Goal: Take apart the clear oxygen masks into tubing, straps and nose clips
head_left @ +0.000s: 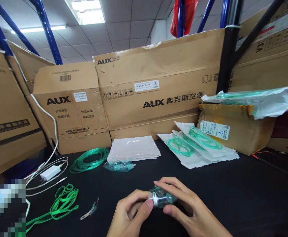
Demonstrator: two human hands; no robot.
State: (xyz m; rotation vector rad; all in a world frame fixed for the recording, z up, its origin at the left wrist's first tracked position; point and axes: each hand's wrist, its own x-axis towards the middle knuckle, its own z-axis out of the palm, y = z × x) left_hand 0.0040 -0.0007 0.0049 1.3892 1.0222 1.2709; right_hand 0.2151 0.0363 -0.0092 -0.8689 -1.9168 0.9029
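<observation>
Both my hands are close together over the black table, low in the middle of the view. Between them is a small clear, greenish plastic oxygen mask [161,199] with a silvery band near its left end. My left hand [134,209] pinches the left end between thumb and bent forefinger. From the other side, my right hand [183,200] grips it, fingers over the top and thumb below. Part of the mask is hidden by the fingers. Beyond the hands lies a clear bag with a pale green plastic fitting [120,166], touching a stack of white pouches [134,148].
On the left lie coiled green tubing [88,159], a bundle of green straps [63,200], a small metal strip [86,215] and a white charger [50,172] with cables. White packs with green tubing [195,144] lie right, before a carton [233,128]. Large cardboard boxes [158,115] wall the back.
</observation>
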